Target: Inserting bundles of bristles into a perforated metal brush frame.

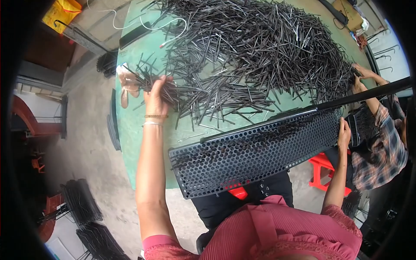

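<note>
L hand closed round a bunch of thin dark metal-looking rods nr the left edge of the green table. R hand grips the right end of a long black perforated tray, overlapping the near edge. Big loose rod pile twd far edge btw.

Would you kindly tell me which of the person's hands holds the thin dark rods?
The left hand, clutching dark rods; the right hand holds the perforated tray.
</note>
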Motion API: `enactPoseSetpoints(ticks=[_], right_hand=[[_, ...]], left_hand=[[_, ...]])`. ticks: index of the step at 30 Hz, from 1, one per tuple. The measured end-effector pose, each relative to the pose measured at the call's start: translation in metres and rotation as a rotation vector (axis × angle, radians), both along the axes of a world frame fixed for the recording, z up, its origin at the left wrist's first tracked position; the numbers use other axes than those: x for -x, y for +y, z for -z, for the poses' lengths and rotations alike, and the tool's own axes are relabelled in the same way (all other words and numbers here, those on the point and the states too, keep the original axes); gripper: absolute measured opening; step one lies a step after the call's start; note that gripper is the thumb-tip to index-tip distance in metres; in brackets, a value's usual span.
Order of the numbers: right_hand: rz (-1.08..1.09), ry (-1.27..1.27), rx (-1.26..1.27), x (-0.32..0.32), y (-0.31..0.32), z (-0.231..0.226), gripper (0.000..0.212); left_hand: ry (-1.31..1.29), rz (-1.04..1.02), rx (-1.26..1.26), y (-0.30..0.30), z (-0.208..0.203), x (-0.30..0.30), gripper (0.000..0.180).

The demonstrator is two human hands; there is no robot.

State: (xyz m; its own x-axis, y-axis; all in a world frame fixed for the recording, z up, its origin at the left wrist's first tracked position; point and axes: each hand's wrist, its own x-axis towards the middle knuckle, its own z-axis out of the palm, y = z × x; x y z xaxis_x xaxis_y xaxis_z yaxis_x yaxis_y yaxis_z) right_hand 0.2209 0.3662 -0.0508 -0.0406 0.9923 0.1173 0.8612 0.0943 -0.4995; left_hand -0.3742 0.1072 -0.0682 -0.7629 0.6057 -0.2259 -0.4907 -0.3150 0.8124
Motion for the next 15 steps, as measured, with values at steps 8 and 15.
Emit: enactPoseSetpoints(ticks=[8, 15], right_hand=[[0.03, 0.044, 0.025, -0.001, -0.002, -0.001, 0.049], [-0.012, 0.049, 0.019, 0.002, 0.001, 0.001, 0.05]], left_hand=[[0.391, -0.07, 0.229, -0.009, 0.001, -0.004, 0.033], [1.043, -0.111, 0.511, -0.015, 0.036, -0.005, 0.021]])
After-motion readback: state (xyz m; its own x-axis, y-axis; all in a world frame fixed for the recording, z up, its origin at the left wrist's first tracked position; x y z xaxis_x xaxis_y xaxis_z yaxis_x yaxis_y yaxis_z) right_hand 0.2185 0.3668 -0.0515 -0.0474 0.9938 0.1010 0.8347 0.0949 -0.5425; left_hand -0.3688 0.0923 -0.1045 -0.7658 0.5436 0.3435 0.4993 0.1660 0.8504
